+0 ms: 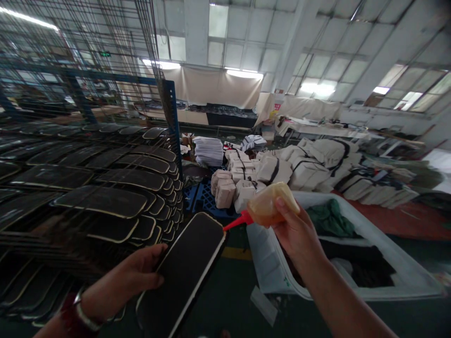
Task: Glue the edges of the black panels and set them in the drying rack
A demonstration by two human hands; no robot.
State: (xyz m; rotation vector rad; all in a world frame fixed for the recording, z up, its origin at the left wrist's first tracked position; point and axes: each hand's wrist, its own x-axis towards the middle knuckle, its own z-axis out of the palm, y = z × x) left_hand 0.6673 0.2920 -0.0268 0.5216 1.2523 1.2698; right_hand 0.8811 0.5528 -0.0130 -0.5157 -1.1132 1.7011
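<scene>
My left hand (pixel 141 270) grips the left edge of a long black panel (pixel 186 263) with rounded corners and a pale rim, thumb on its face. The panel slants away from me. In my right hand (pixel 294 230) is a translucent squeeze bottle (pixel 269 205) with amber liquid inside, tipped sideways. Its red nozzle (pixel 237 219) points left, and the tip meets the panel's rim near the far right corner. The panel's near end runs out of the picture at the bottom.
On the left, a wire rack (pixel 172 117) holds many similar dark panels (pixel 102 202). To the right stands a white bin (pixel 264 258) with green and black cloth. Bundled pale stacks (pixel 271 169) and a blue pallet (pixel 200 199) lie ahead. A pale strip (pixel 264 305) is on the floor.
</scene>
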